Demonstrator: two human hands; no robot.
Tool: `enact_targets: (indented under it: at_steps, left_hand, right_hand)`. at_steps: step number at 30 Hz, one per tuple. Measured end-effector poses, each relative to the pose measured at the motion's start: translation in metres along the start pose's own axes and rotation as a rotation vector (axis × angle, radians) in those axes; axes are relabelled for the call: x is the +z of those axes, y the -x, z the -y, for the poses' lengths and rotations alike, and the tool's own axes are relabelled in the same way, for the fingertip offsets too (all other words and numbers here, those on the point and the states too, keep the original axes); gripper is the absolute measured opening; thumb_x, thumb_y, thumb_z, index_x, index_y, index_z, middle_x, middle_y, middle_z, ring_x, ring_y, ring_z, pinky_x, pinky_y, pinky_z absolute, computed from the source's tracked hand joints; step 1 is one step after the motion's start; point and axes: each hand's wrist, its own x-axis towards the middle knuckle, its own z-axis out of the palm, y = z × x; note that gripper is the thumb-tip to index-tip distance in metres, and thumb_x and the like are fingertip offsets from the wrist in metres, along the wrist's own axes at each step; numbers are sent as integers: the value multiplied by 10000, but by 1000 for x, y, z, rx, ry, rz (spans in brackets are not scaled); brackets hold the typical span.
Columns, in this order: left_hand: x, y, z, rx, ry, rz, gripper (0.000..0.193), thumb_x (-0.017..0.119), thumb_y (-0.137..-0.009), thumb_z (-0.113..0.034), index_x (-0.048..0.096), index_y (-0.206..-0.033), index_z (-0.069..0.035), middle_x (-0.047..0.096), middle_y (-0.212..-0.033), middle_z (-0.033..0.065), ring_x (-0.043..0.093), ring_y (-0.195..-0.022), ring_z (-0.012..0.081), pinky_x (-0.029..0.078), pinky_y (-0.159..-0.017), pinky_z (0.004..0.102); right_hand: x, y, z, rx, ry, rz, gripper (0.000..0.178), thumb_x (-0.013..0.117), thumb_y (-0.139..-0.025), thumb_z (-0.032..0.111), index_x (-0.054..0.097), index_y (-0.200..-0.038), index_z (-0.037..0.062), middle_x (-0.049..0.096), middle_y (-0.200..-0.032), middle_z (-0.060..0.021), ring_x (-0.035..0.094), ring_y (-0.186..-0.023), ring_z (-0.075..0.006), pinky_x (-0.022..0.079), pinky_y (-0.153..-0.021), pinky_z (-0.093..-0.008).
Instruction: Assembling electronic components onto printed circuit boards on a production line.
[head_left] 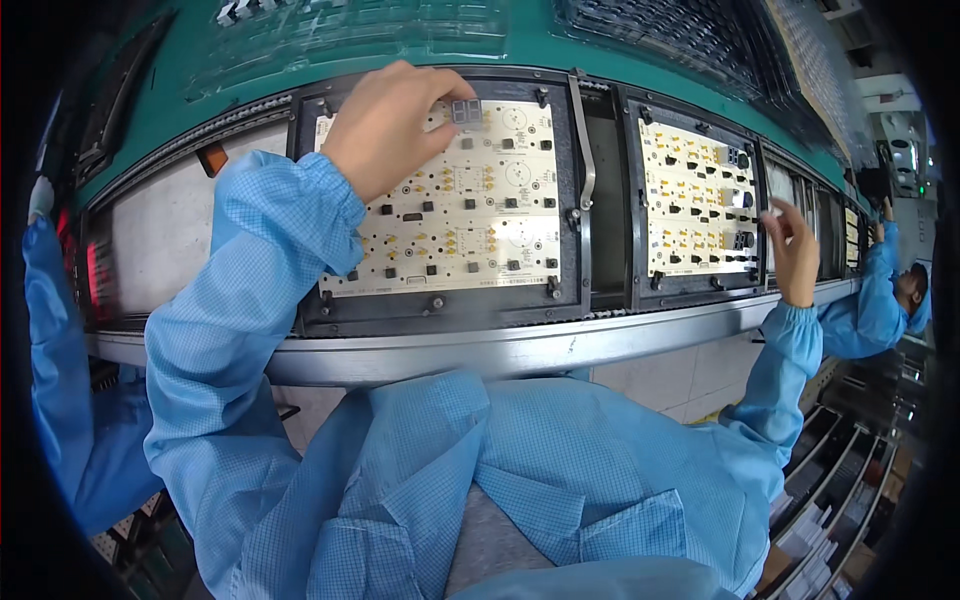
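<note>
My left hand (392, 125) reaches over the left circuit board. Thumb and forefinger are closed on a small grey two-digit display module (466, 111), held above the board's upper part. This cream board (430, 213) carries rows of black buttons, yellow parts and printed circles, and sits in a black carrier frame (455, 310); my hand and sleeve cover its upper left. Off to the right, my right hand (793, 252) hovers at the edge of a second carrier, its fingers loosely curved and apart, with nothing visible in them. The second board (697, 200) has black parts at its right side.
A metal rail (430, 355) runs along the conveyor's near side. A metal lever (584, 150) stands between the carriers. Clear plastic trays (350, 40) lie on the green surface behind, dark trays (670, 35) farther right. Co-workers in blue are at left (60, 370) and right (870, 310).
</note>
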Motion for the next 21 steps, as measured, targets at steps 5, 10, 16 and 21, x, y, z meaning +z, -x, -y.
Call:
enact_targets:
  at_steps: [5, 10, 16, 21]
  left_hand:
    - [-4, 5, -5, 1, -63, 34, 225, 624, -766, -126, 638, -986, -82, 644, -866, 57, 558, -868, 242, 427, -813, 375]
    - [-2, -8, -8, 165, -112, -45, 178, 637, -761, -125, 656, -931, -76, 649, -812, 73, 581, -828, 249, 427, -802, 381]
    - [-10, -51, 4, -201, 86, 392, 152, 747, -682, -81, 672, -791, -6, 654, -717, 116, 618, -658, 230, 485, -617, 332]
    - [-1, -93, 1, -140, -63, 764, 197, 813, -633, -101, 663, -725, -15, 656, -693, 75, 614, -639, 169, 464, -569, 299]
  right_hand:
    - [4, -51, 41, -211, -192, -63, 288, 611, -872, 192, 598, -1115, 38, 594, -778, -55, 511, -692, -90, 437, -651, -243]
    - [22, -116, 75, -404, -306, -161, 280, 614, -871, 187, 605, -1107, 37, 631, -893, -57, 564, -789, -99, 455, -730, -237]
    - [47, -176, 101, -465, -204, -220, 267, 610, -871, 224, 627, -1087, 68, 626, -937, -70, 603, -837, -146, 467, -740, -259]
    - [68, -201, 116, -563, -187, -232, 287, 596, -874, 276, 630, -1090, 91, 593, -907, -87, 594, -803, -189, 458, -717, -284]
